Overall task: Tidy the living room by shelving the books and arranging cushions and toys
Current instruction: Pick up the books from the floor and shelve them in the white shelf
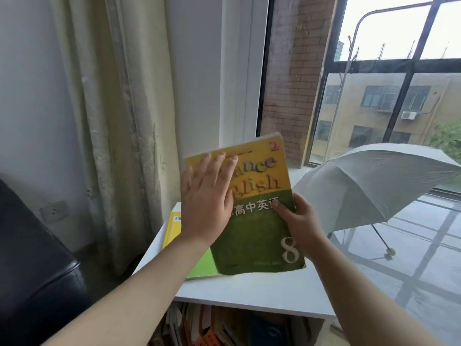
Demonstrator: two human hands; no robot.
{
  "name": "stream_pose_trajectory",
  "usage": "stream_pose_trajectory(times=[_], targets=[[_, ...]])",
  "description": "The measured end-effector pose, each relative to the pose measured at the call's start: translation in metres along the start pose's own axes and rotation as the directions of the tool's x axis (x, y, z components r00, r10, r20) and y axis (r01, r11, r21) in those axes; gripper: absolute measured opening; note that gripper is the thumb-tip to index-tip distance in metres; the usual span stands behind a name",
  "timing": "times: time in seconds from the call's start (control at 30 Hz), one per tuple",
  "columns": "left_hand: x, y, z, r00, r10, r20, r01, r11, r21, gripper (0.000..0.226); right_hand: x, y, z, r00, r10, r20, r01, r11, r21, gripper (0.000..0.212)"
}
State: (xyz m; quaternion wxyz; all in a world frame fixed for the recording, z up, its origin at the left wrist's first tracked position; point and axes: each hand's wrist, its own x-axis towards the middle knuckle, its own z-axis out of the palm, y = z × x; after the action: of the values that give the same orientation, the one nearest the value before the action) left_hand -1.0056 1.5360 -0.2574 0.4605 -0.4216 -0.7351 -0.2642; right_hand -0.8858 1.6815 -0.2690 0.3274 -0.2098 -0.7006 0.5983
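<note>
while right hand [301,221] pinches book [254,233] at right edge, left hand [204,203] lies flat on cover. book held tilted over shelf [249,290].

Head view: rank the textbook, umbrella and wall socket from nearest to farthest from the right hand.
1. The textbook, gripped by the right hand at its right edge.
2. The umbrella, open, just to the right.
3. The wall socket, far left.
</note>
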Motion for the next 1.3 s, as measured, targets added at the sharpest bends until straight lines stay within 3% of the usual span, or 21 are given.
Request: stream_pose_trajectory(times=[0.07, 0.13, 0.2, 0.27, 0.33, 0.4, 0.5, 0.57, 0.67, 0.77, 0.9, 1.03, 1.17, 1.3], targets=[[-0.021, -0.006, 0.01, 0.989, -0.051, 0.139, 0.054, 0.998, -0.015, 0.06, 0.001, 0.002, -0.006, 0.996, 0.08, -0.042, -0.076, 0.993, 0.091, 0.007], [-0.042, -0.006, 0.015, 0.923, -0.127, 0.365, 0.157, 0.986, -0.056, 0.066, 0.005, 0.016, -0.012, 0.983, 0.16, -0.086, -0.158, 0.987, 0.027, 0.016], [-0.06, -0.006, 0.02, 0.772, -0.173, 0.612, 0.235, 0.972, -0.022, 0.065, 0.008, 0.035, -0.015, 0.965, 0.251, -0.08, -0.262, 0.949, -0.176, 0.027], [-0.077, -0.008, 0.026, 0.605, -0.175, 0.777, 0.236, 0.971, 0.035, 0.065, 0.01, 0.058, -0.015, 0.942, 0.326, -0.083, -0.328, 0.839, -0.434, 0.054], [-0.092, -0.011, 0.03, 0.475, -0.193, 0.858, 0.256, 0.964, 0.075, 0.066, 0.005, 0.069, -0.01, 0.928, 0.351, -0.122, -0.348, 0.705, -0.618, 0.07], [-0.105, -0.016, 0.034, 0.376, -0.221, 0.9, 0.275, 0.954, 0.119, 0.069, -0.003, 0.078, 0.0, 0.922, 0.375, -0.098, -0.313, 0.571, -0.759, 0.068], [-0.119, -0.024, 0.038, 0.243, -0.247, 0.938, 0.255, 0.949, 0.184, 0.071, -0.021, 0.085, 0.017, 0.929, 0.368, -0.016, -0.137, 0.305, -0.942, 0.059], [-0.126, -0.029, 0.039, 0.179, -0.259, 0.949, 0.238, 0.947, 0.214, 0.072, -0.029, 0.093, 0.025, 0.916, 0.396, 0.068, -0.059, 0.3, -0.952, 0.054], [-0.133, -0.037, 0.045, 0.156, -0.284, 0.946, 0.219, 0.944, 0.247, 0.067, -0.034, 0.112, 0.035, 0.852, 0.501, 0.153, -0.04, 0.353, -0.935, 0.057], [-0.126, -0.039, 0.051, 0.186, -0.267, 0.946, 0.091, 0.963, 0.254, 0.057, -0.037, 0.126, 0.036, 0.88, 0.454, 0.14, -0.01, 0.311, -0.95, 0.058], [-0.115, -0.043, 0.057, 0.219, -0.121, 0.968, -0.178, 0.971, 0.162, 0.047, -0.034, 0.132, 0.028, 0.905, 0.399, 0.15, 0.026, 0.3, -0.953, 0.058], [-0.12, -0.041, 0.062, 0.297, -0.008, 0.955, -0.302, 0.948, 0.101, 0.049, -0.032, 0.134, 0.026, 0.912, 0.377, 0.159, 0.043, 0.299, -0.953, 0.059], [-0.121, -0.039, 0.06, 0.33, -0.092, 0.939, -0.237, 0.955, 0.177, 0.05, -0.032, 0.132, 0.023, 0.91, 0.376, 0.174, 0.047, 0.323, -0.945, 0.059], [-0.119, -0.045, 0.055, 0.295, -0.157, 0.942, -0.16, 0.964, 0.211, 0.035, -0.034, 0.131, 0.018, 0.905, 0.384, 0.185, 0.048, 0.341, -0.939, 0.059]])
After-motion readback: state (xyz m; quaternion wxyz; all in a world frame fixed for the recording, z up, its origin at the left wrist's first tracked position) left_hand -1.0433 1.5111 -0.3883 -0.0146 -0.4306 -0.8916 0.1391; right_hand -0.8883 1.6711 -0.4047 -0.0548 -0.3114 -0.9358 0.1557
